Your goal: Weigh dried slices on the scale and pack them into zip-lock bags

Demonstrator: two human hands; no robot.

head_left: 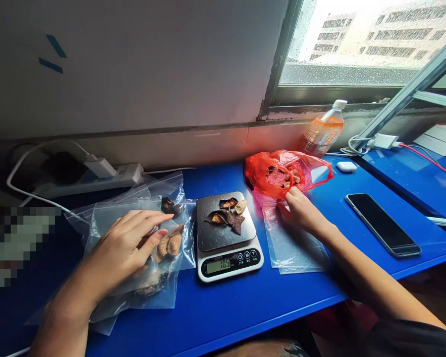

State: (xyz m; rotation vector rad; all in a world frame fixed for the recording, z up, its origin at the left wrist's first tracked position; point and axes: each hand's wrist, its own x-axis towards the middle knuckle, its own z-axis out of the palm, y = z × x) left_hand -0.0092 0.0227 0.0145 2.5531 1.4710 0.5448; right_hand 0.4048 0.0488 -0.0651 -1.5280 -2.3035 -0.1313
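Dark dried peel pieces (230, 217) lie on the metal plate of a white digital kitchen scale (204, 270), whose display reads about 10.5. My left hand (128, 248) rests over clear plastic bags (104, 218) left of the scale, its thumb and fingers apart. Some of these bags hold more brown dried pieces (171, 243). At the front of a red plastic bag (256, 171), my right hand (301, 210) closes its fingers on the edge. More reddish-looking pieces show inside that bag. Flat clear bags (293, 248) lie beneath my right hand.
A drink bottle (325, 130) stands behind the red bag by the window. On the right lie a phone (382, 224) and a white earbud case (346, 166). A power strip (130, 176) with white cables sits back left. The blue table's (252, 317) front edge runs close to me.
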